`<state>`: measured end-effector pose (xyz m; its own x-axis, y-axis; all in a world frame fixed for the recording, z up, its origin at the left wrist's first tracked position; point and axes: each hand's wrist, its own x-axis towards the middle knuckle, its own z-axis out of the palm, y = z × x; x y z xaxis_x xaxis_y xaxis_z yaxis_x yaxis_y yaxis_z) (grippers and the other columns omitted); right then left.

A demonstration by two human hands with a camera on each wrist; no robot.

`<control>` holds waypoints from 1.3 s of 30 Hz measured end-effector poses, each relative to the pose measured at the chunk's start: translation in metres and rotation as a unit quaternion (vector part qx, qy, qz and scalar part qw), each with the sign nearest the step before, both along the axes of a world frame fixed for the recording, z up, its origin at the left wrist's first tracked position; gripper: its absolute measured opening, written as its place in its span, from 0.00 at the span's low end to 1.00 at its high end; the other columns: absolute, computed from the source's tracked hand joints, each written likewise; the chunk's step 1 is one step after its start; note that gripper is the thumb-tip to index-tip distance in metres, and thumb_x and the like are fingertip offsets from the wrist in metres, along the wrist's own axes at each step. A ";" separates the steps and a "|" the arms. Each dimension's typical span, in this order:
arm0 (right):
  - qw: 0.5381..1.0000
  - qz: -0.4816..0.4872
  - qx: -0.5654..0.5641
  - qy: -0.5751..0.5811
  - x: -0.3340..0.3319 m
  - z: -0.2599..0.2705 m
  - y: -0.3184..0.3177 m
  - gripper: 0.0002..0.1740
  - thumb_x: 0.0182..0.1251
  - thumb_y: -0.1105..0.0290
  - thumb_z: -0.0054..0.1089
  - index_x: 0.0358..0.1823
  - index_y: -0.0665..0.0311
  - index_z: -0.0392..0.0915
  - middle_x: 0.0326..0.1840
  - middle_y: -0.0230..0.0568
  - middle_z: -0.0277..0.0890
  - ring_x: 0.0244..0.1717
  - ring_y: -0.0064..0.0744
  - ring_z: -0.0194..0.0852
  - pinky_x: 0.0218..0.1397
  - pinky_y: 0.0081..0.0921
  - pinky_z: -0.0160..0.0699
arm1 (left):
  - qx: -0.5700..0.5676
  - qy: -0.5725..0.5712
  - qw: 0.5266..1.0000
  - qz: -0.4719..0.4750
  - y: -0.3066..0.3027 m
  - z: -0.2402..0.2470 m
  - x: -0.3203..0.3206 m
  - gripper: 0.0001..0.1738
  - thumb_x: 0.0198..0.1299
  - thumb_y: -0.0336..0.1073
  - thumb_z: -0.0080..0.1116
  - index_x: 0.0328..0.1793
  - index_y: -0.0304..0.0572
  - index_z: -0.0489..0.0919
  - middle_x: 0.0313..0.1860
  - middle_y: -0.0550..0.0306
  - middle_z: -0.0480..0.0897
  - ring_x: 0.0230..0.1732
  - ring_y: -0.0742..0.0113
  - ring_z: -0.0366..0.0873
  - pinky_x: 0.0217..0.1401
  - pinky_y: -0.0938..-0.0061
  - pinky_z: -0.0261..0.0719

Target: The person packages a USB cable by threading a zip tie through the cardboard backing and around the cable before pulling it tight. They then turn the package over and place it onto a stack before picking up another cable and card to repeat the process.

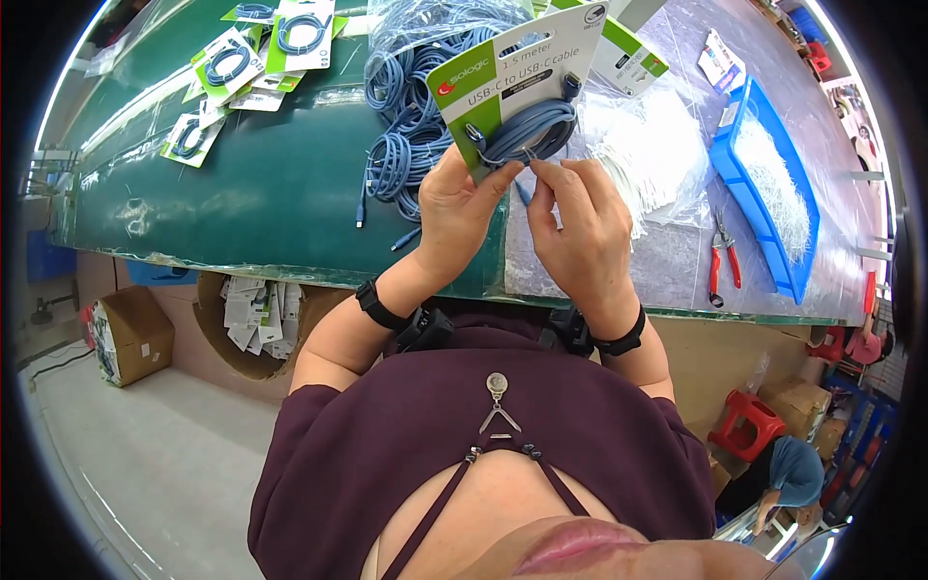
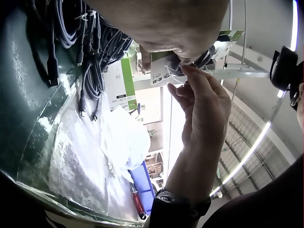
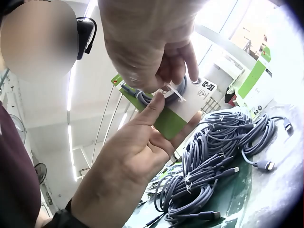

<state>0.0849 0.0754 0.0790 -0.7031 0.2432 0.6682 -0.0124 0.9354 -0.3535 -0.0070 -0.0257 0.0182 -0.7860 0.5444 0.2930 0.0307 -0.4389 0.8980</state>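
A green and white card [image 1: 503, 72] is tilted up over the table, with a coiled blue cable [image 1: 530, 130] lying against its front. The left hand [image 1: 454, 208] grips the card's lower edge, thumb on the front by the coil. At the bottom of the coil, the fingertips of the right hand [image 1: 585, 217] pinch a thin white tie. In the right wrist view the white tie [image 3: 176, 91] crosses the coil between the right hand [image 3: 152, 42] and the left thumb. The left wrist view shows the right hand [image 2: 204, 104] with thumb and forefinger close together at the coil.
Bundled blue cables [image 1: 396, 145] lie beyond the left hand. Finished-looking carded cables [image 1: 227, 63] lie at the far left. At the right are white ties in a plastic bag [image 1: 657, 145], red-handled cutters [image 1: 723, 256] and a blue tray [image 1: 744, 184] of clear strips.
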 end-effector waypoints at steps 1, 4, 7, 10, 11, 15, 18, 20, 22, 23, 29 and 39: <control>1.000 0.000 0.001 0.001 0.000 0.000 0.000 0.13 0.49 0.85 0.62 0.38 0.67 0.81 0.32 0.44 0.75 0.30 0.40 0.77 0.31 0.30 0.76 | -0.001 0.002 1.000 0.002 0.000 0.000 0.000 0.17 0.60 0.21 0.61 0.56 0.31 0.76 0.50 0.56 0.80 0.49 0.74 0.77 0.51 0.78 0.76; 1.000 -0.003 0.001 -0.001 0.001 0.000 -0.003 0.13 0.49 0.85 0.62 0.38 0.66 0.80 0.32 0.44 0.75 0.30 0.41 0.77 0.31 0.30 0.76 | -0.004 0.007 1.000 0.008 0.000 0.000 0.000 0.17 0.61 0.21 0.61 0.56 0.32 0.76 0.49 0.57 0.80 0.49 0.74 0.77 0.51 0.78 0.75; 1.000 -0.005 0.005 -0.003 0.001 -0.001 -0.003 0.13 0.49 0.84 0.63 0.38 0.66 0.80 0.32 0.44 0.75 0.30 0.41 0.77 0.31 0.31 0.76 | 0.002 -0.008 1.000 0.003 -0.001 0.001 0.000 0.17 0.61 0.21 0.61 0.56 0.32 0.76 0.49 0.57 0.80 0.49 0.75 0.76 0.51 0.78 0.75; 1.000 -0.007 0.014 -0.003 0.001 -0.001 -0.004 0.13 0.49 0.84 0.63 0.38 0.66 0.80 0.32 0.44 0.75 0.30 0.41 0.77 0.31 0.31 0.76 | 0.003 -0.007 1.000 0.003 -0.001 -0.001 -0.001 0.17 0.61 0.21 0.61 0.56 0.32 0.76 0.49 0.58 0.80 0.49 0.75 0.76 0.51 0.78 0.75; 1.000 -0.003 0.015 -0.009 0.000 0.000 -0.005 0.13 0.49 0.84 0.63 0.39 0.66 0.80 0.32 0.44 0.75 0.31 0.41 0.77 0.31 0.31 0.76 | 0.003 -0.007 1.000 0.004 -0.001 -0.001 -0.001 0.17 0.61 0.21 0.60 0.56 0.33 0.76 0.49 0.58 0.80 0.49 0.75 0.76 0.51 0.78 0.75; 1.000 0.005 0.015 -0.023 0.001 0.001 -0.007 0.13 0.50 0.84 0.63 0.39 0.66 0.80 0.32 0.44 0.74 0.31 0.41 0.76 0.32 0.31 0.76 | 0.000 -0.003 1.000 0.010 -0.001 -0.002 0.000 0.17 0.61 0.21 0.61 0.56 0.33 0.76 0.49 0.58 0.80 0.48 0.75 0.76 0.51 0.79 0.75; 0.999 0.005 0.011 -0.031 0.002 0.000 -0.007 0.13 0.50 0.84 0.63 0.39 0.66 0.80 0.32 0.44 0.74 0.31 0.41 0.76 0.31 0.31 0.76 | 0.003 -0.007 1.000 0.009 -0.001 -0.005 -0.001 0.17 0.61 0.21 0.61 0.56 0.33 0.76 0.49 0.58 0.80 0.48 0.75 0.76 0.51 0.79 0.75; 1.000 0.000 0.010 -0.023 0.002 0.000 -0.007 0.13 0.49 0.84 0.63 0.39 0.66 0.80 0.32 0.44 0.74 0.31 0.41 0.76 0.31 0.31 0.76 | 0.004 -0.008 1.000 0.009 -0.001 -0.003 -0.001 0.17 0.61 0.21 0.61 0.56 0.33 0.76 0.49 0.58 0.80 0.48 0.75 0.76 0.51 0.79 0.75; 1.000 -0.001 0.010 -0.020 0.001 0.000 -0.006 0.13 0.49 0.84 0.63 0.39 0.66 0.80 0.32 0.43 0.74 0.31 0.41 0.76 0.31 0.31 0.76 | 0.005 -0.015 1.000 0.005 -0.002 0.000 0.000 0.17 0.61 0.21 0.61 0.57 0.33 0.76 0.50 0.58 0.80 0.48 0.76 0.77 0.51 0.79 0.75; 1.000 -0.004 0.014 -0.015 0.001 -0.001 -0.005 0.13 0.49 0.84 0.63 0.39 0.66 0.80 0.32 0.43 0.74 0.31 0.41 0.76 0.31 0.31 0.76 | 0.005 -0.019 1.000 0.003 -0.002 0.001 0.000 0.17 0.61 0.21 0.61 0.57 0.33 0.76 0.50 0.58 0.80 0.48 0.76 0.77 0.51 0.79 0.75; 1.000 -0.007 0.010 -0.007 0.002 0.001 -0.004 0.14 0.49 0.85 0.63 0.38 0.66 0.80 0.32 0.43 0.74 0.28 0.40 0.76 0.30 0.31 0.76 | 0.018 -0.019 1.000 0.001 -0.001 -0.002 -0.001 0.17 0.61 0.22 0.61 0.57 0.33 0.76 0.50 0.59 0.80 0.48 0.76 0.77 0.52 0.79 0.75; 1.000 -0.007 0.003 -0.012 0.001 -0.001 -0.003 0.13 0.49 0.85 0.63 0.38 0.66 0.80 0.31 0.42 0.74 0.27 0.39 0.75 0.29 0.30 0.75 | 0.000 0.002 1.000 0.010 -0.002 -0.006 -0.001 0.16 0.60 0.22 0.61 0.55 0.32 0.76 0.48 0.58 0.80 0.47 0.75 0.77 0.50 0.78 0.76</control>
